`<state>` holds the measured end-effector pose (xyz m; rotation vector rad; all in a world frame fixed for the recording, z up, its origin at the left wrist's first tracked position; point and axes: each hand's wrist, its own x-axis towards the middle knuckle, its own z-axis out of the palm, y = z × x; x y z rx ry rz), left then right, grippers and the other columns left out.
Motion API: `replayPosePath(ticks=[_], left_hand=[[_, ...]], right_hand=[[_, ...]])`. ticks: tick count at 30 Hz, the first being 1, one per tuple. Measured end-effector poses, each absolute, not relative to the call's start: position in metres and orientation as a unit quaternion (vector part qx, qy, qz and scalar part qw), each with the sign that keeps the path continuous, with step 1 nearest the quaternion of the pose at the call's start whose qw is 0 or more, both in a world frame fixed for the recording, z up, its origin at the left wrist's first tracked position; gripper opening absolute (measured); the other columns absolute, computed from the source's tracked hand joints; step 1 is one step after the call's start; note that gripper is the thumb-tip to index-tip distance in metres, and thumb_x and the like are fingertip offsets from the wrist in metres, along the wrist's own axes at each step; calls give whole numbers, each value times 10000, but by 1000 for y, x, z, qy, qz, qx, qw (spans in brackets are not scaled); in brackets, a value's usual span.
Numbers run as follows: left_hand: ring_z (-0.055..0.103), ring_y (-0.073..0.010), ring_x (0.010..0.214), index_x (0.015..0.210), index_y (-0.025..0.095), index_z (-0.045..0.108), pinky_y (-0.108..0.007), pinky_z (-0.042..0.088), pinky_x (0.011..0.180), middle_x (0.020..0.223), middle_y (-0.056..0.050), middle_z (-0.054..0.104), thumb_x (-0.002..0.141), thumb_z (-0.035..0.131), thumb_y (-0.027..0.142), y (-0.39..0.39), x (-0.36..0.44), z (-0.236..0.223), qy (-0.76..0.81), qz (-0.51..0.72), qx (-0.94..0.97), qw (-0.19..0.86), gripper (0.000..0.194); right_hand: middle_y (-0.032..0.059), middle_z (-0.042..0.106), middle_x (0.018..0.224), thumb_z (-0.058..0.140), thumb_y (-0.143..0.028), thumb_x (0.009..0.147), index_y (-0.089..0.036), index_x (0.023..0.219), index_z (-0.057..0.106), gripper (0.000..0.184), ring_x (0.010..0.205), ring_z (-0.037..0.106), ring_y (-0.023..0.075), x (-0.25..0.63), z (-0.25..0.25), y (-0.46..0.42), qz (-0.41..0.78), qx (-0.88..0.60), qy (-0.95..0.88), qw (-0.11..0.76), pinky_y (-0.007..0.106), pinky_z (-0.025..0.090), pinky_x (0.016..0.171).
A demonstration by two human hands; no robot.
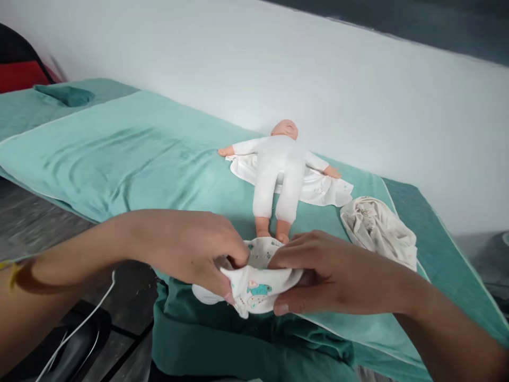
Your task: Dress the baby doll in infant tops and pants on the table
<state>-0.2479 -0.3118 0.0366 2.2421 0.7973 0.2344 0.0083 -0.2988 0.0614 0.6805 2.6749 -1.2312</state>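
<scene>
Head view: a green sheet (159, 154) spreads beside a white wall (191, 63); left hand (199, 249) and right hand (326, 270) grip printed cloth (258, 289).

Both arms look bare, left forearm (75, 270) slanting in from the lower left and right forearm (441, 323) from the lower right. Left grip (191, 249) is knuckles-up, index finger hooked downward, thumb angled below it in a pinch. Right grip (338, 273) is kinda flatter, fingers reaching left with the thumb stretched out underneath, also pinching (thumbnail's in plain view, btw). The two face each other, near but not touching.
</scene>
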Motion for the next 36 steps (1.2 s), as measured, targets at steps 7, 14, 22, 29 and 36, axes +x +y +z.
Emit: replayPosePath(ticks=[7, 14, 22, 29, 36], left_hand=[[544, -145, 640, 853, 189, 677, -244, 456, 566, 724, 8, 624, 669, 862, 458, -312, -247, 23, 203, 30, 666, 717, 375], [455, -92, 567, 785, 181, 591, -208, 365, 510, 656, 36, 534, 777, 773, 472, -303, -269, 37, 329, 217, 692, 605, 343], [597, -246, 960, 1007, 209, 611, -365, 490, 828, 1006, -61, 637, 847, 655, 275, -222, -276, 14, 618, 417, 666, 36, 179], [579, -232, 1209, 1210, 200, 562, -401, 478, 1066, 1274, -107, 616, 906, 553, 212, -228, -198, -62, 510, 455, 695, 225, 304], [505, -299, 1366, 1334, 170, 527, -439, 394, 1153, 1445, -158, 560, 890, 605, 355, -206, -161, -59, 623, 413, 553, 369, 487]], right_hand=[[-50, 426, 645, 623, -419, 964, -190, 736, 542, 333, 573, 388, 81, 3, 50, -298, -549, 221, 802, -79, 258, 296, 539], [-29, 506, 762, 707, -410, 895, -200, 873, 608, 233, 645, 458, 98, -16, 40, -289, -577, 278, 749, -167, 244, 344, 552], [23, 634, 1186, 659, -338, 863, -268, 1168, 580, 324, 1124, 591, 228, -68, 0, -210, -396, 384, 754, -356, 401, 468, 1005], [128, 533, 1301, 623, -345, 821, -223, 1192, 555, 396, 1181, 554, 275, -44, -52, -108, -219, 421, 772, -424, 489, 428, 1094], [212, 471, 1434, 688, -522, 785, -183, 1298, 483, 648, 1285, 523, 355, 25, -60, 5, -185, 606, 680, -369, 531, 417, 1099]])
